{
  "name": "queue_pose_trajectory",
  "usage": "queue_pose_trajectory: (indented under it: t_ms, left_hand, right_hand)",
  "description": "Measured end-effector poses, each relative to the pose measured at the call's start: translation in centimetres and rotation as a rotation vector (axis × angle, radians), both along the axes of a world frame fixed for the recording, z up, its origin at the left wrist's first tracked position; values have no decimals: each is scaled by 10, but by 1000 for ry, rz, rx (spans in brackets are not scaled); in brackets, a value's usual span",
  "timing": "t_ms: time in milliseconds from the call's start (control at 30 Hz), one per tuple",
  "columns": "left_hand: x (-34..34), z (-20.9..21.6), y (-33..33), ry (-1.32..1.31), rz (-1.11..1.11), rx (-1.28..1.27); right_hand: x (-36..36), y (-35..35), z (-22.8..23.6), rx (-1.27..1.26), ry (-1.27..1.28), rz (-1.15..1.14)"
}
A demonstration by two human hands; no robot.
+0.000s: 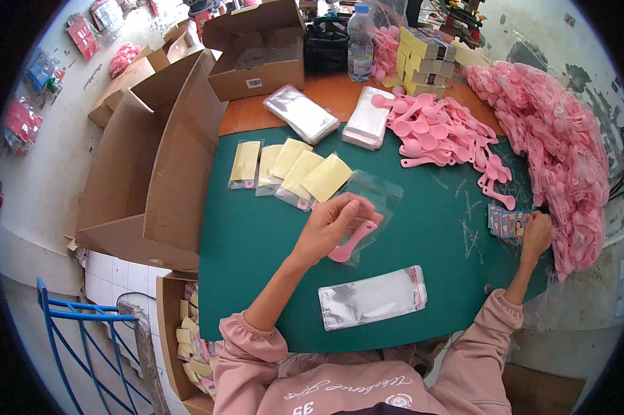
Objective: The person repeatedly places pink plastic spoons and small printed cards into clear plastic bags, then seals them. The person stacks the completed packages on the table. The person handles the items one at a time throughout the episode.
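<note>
My left hand [333, 223] is closed, fingers curled and pinching a clear plastic bag [384, 196] above the green table mat. A pink spoon [353, 242] lies under the hand and appears to be inside that bag. At the right edge of the mat, my right hand [536, 236] has its fingers closed at the side of a small stack of printed cards [509, 223]. In front of me lies a pile of flat clear bags [372, 297]. Beyond my left hand, several filled packets [302, 173] with yellow cards rest overlapping in a row.
Loose pink spoons [433, 131] are heaped at the back right, beside bagged pink spoons [557, 145]. Two more bag stacks [301, 113] lie near a water bottle [360, 43] and stacked yellow-edged cards [423, 62]. Cardboard boxes [177, 159] stand left; finished packets fill a lower box [167, 325].
</note>
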State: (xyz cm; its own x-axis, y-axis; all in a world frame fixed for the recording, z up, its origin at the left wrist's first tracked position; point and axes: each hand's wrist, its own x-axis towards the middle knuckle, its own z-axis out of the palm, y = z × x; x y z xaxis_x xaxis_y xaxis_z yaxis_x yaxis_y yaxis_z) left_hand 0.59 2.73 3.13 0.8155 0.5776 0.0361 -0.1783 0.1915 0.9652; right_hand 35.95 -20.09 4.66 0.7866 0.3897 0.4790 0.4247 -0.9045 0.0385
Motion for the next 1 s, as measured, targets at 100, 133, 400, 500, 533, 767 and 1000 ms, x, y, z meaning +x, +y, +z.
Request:
queue_pose_trajectory:
  t_ms: [100,133,400,500,533,767,1000]
  left_hand:
    - [6,10,-2,26,-105,55]
    - [6,10,-2,29,-102,56]
    - [14,11,-7,128,-237,98]
    - [13,8,2,280,-302,222]
    - [13,8,0,277,-302,219]
    - [15,14,-12,228,-363,350]
    - [12,17,-18,526,-264,649]
  right_hand:
    - [-23,9,24,178,-16,247]
    - [-44,21,37,385,110,437]
    - [-171,82,62,901,815,921]
    - [-175,79,66,533,725,1055]
    - [-174,78,65,505,701,1098]
    - [-180,91,57,151,1018,1241]
    - [-171,104,23,63,1188,1285]
